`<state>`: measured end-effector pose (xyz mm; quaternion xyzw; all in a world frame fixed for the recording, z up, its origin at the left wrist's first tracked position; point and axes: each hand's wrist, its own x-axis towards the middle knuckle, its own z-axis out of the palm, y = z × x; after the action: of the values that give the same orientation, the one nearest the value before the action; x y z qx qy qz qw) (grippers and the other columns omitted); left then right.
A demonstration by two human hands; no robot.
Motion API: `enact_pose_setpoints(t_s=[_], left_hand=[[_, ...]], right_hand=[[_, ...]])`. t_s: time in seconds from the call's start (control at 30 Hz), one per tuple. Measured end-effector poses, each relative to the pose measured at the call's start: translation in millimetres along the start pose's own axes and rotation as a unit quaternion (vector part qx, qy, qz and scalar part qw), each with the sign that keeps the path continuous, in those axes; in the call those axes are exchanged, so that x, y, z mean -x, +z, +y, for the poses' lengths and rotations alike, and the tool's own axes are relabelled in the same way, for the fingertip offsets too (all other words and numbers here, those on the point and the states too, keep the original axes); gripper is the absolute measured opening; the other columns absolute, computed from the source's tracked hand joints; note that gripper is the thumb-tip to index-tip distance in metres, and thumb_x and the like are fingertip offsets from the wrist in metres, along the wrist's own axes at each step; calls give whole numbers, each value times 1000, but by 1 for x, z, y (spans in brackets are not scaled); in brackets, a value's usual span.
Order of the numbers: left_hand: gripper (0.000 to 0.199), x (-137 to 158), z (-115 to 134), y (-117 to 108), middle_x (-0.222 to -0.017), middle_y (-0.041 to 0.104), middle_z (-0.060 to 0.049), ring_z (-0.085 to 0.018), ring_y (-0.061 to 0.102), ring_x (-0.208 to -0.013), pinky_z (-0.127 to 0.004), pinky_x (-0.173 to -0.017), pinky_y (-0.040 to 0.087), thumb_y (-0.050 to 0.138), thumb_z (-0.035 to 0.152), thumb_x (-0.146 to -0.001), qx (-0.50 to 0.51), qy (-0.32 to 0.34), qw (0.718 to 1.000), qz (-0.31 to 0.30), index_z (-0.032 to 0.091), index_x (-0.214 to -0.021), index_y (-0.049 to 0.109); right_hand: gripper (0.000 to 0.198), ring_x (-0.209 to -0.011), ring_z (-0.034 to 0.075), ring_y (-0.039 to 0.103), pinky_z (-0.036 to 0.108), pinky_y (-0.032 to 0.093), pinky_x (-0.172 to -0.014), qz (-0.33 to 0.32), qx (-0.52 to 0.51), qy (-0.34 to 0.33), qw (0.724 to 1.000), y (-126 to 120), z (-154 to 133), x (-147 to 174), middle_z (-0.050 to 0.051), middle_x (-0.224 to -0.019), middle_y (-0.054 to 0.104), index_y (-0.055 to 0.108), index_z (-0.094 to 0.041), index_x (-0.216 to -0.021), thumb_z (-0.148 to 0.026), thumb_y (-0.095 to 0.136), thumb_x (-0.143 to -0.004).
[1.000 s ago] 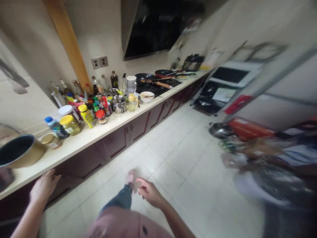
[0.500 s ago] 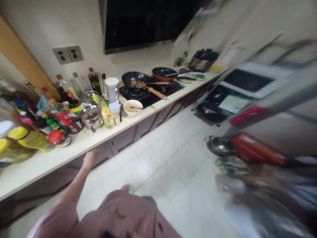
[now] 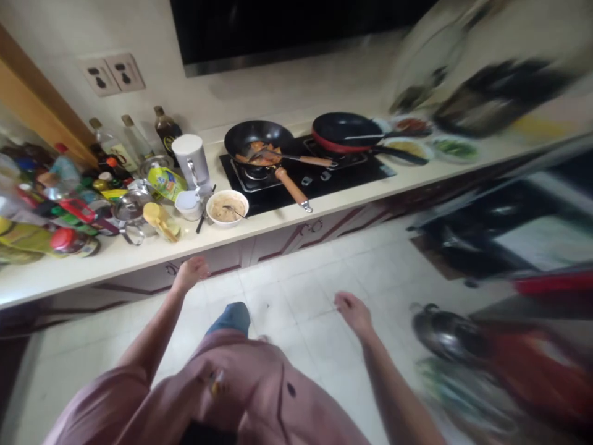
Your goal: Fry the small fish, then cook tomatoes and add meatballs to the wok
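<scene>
My left hand [image 3: 191,273] hangs in front of the cabinet doors, just below the counter edge, with its fingers curled in and nothing seen in them. Out over the floor, my right hand [image 3: 354,312] is loosely closed too, and it touches nothing. Closest to the left hand on the counter are a yellow-lidded oil jug [image 3: 160,221] and a white bowl [image 3: 215,217] of pale batter with a spoon in it. Behind them, a wok [image 3: 259,133] holding orange-brown food and a spatula [image 3: 308,160] sits on the gas hob [image 3: 273,196]. A red frying pan [image 3: 345,131] stands on the other burner.
Bottles and jars, including a red-lidded jar [image 3: 74,242], crowd the counter's left end. Plates of chopped green food [image 3: 454,149] stand at the far right. A metal pot [image 3: 445,334] and red box are blurred on my right. A range hood [image 3: 296,31] overhangs the hob.
The view has moved closer to the hob and turned. My right hand has come into view, and my left hand now appears farther right, below the oil jug.
</scene>
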<state>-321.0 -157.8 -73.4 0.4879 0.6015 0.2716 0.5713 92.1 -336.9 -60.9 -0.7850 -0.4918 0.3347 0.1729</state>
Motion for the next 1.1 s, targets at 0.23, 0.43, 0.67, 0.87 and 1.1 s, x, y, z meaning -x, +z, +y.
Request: enact_pose_setpoints(t_s=[0.23, 0.43, 0.67, 0.87, 1.1], left_hand=[[39, -50, 40, 82, -88, 73, -6, -25, 77, -88, -50, -98, 57, 80, 18, -76, 301, -46, 952, -13, 17, -106, 55], [31, -93, 65, 115, -92, 74, -10, -30, 73, -105, -51, -105, 54, 63, 5, -81, 388, -94, 917, -23, 14, -110, 56], [69, -96, 68, 118, -123, 71, -12, -32, 62, -127, -58, -113, 45, 62, 2, -69, 445, -73, 893, 0, 15, -136, 52], [74, -92, 69, 126, -129, 68, -14, -38, 58, -130, -65, -112, 44, 59, 3, -62, 450, -77, 887, 64, 14, -135, 57], [69, -87, 79, 144, -123, 71, -15, -36, 58, -130, -62, -111, 47, 55, 0, -61, 457, -97, 870, 156, 13, -129, 60]], right_hand=[[28, -78, 16, 67, 27, 52, -80, 126, 58, 1, 990, -74, 0, -172, 7, -90, 75, 68, -13, -109, -25, 45, -98], [37, -100, 27, 67, 37, 49, -93, 152, 162, -25, 975, -126, -33, -297, 18, -109, 72, 65, -10, -122, -30, 46, -97], [51, -130, 35, 53, 50, 35, -112, 54, 283, -78, 955, -139, -45, -371, 27, -140, 56, 53, -4, -139, -28, 59, -94], [47, -125, 33, 56, 41, 43, -103, -9, 349, -131, 928, -143, -30, -380, 24, -134, 59, 55, -7, -138, -32, 54, -98], [47, -102, 35, 67, 43, 50, -88, -20, 335, -105, 936, -135, -11, -402, 22, -108, 70, 65, -8, -125, -43, 52, -96]])
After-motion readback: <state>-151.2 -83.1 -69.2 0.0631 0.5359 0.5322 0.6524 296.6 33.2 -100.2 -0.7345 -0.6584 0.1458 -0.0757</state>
